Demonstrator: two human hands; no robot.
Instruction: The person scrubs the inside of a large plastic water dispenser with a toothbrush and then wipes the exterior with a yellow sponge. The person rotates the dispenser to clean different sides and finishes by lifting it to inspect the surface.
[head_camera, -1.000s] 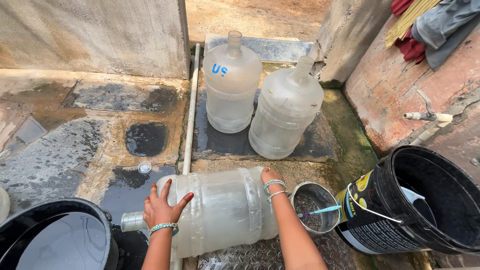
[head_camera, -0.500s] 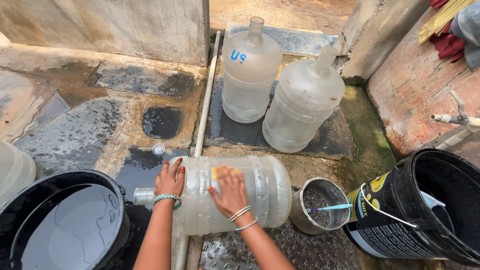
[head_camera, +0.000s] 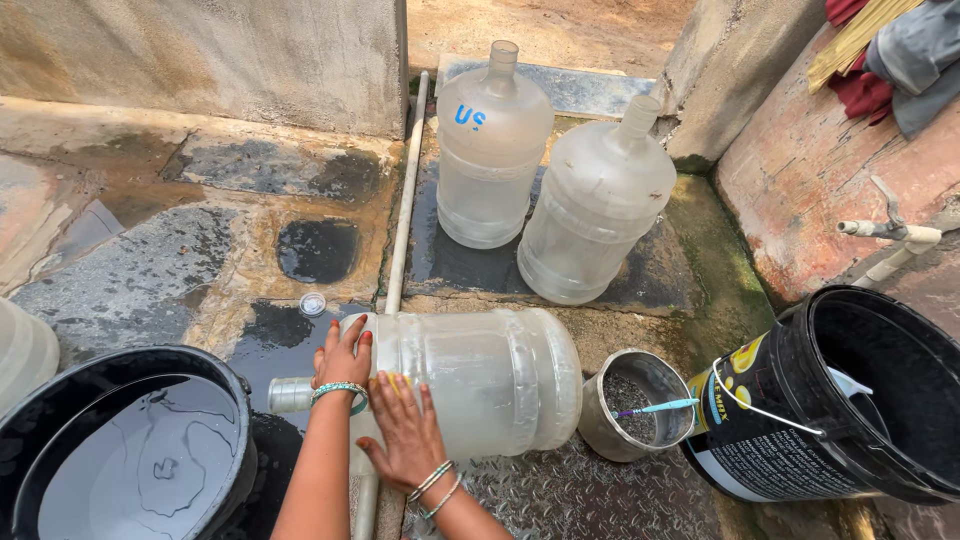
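Note:
A large clear water jug (head_camera: 490, 380) lies on its side on the wet ground, neck pointing left. My left hand (head_camera: 342, 358), with a teal bracelet, rests curled over the jug's shoulder by the neck. Wearing thin bangles, my right hand (head_camera: 405, 425) presses a yellow sponge (head_camera: 386, 381) against the jug's side; the fingers mostly cover the sponge.
Two more clear jugs (head_camera: 492, 150) (head_camera: 598, 205) stand upright behind. A black tub (head_camera: 60, 375) of water sits lower left, a black bucket (head_camera: 760, 440) lower right, a metal pot (head_camera: 600, 425) with a teal-handled brush (head_camera: 655, 407) between. Also a white pipe (head_camera: 405, 200), a tap (head_camera: 890, 232), and a small cap (head_camera: 313, 303).
My right hand slid left along the jug from its base end toward the neck, with the sponge under it. My left hand stayed at the jug's shoulder. The view shifted slightly.

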